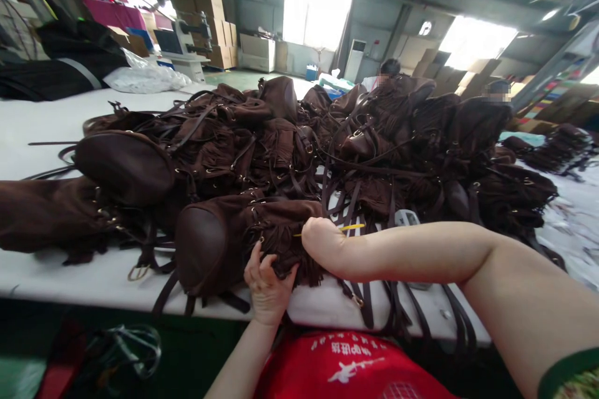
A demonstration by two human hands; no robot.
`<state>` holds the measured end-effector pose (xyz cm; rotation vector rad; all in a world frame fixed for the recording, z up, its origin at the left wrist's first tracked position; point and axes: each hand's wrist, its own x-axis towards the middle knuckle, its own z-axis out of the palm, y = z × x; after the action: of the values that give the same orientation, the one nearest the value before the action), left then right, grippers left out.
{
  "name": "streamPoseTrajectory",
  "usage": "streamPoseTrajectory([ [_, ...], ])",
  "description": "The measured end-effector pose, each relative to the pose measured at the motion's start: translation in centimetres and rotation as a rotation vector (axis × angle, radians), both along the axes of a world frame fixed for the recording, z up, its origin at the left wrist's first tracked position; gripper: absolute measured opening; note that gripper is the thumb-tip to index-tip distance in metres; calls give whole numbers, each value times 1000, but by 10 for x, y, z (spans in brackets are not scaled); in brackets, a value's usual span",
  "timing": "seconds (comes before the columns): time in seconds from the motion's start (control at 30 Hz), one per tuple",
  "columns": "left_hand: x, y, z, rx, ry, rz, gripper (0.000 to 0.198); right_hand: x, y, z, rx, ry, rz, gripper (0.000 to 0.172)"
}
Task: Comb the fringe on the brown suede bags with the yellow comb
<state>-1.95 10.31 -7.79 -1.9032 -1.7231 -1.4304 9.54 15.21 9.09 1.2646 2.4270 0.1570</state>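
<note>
A dark brown suede bag with fringe point(224, 237) lies on its side at the near edge of the white table point(56, 131). My left hand point(267, 283) grips its fringed side from below, fingers curled on the suede. My right hand point(322, 243) is closed in a fist just above the fringe, holding a thin yellow stick point(349, 227) that points right. My right forearm stretches in from the right across loose brown straps.
A big heap of the same brown fringed bags point(374, 137) and straps covers the table behind. Two people sit beyond the heap at the far right. Cardboard boxes point(206, 6) and a machine stand at the back left. A white plastic bag point(145, 78) lies near black cloth.
</note>
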Motion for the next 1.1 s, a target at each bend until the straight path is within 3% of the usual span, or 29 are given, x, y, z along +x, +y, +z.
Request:
streamPoseTrajectory([
  [0.13,11,5,3,-12,-33,-16,48,-9,-8,-17,-133,-132,-42,25],
  [0.23,14,6,3,-39,-50,-30,48,8,-23,-24,-254,-220,-57,12],
  [0.37,12,1,2,-77,-76,-26,46,48,-39,3,-583,-352,54,8],
  [0.43,10,-4,2,-72,-63,-41,44,59,-32,24,-535,-262,105,8],
  [0.5,9,-12,1,-68,-20,-62,40,59,-17,39,-326,-80,98,14],
  [0.6,8,-23,-1,-112,45,-81,32,44,5,39,-120,40,-17,22],
  [0.7,8,-29,-3,-135,64,-62,29,28,10,18,-200,-54,-130,17],
  [0.8,8,-30,-5,-134,70,-53,30,24,-1,0,-336,-115,-145,13],
  [0.87,8,-30,-5,-135,58,-57,32,28,-10,-2,-453,-145,-141,19],
  [1.0,7,-32,-2,-138,22,-79,33,46,-17,19,-680,-166,-125,28],
  [1.1,6,-33,-1,-129,18,-83,33,53,-15,40,-680,5,-118,27],
])
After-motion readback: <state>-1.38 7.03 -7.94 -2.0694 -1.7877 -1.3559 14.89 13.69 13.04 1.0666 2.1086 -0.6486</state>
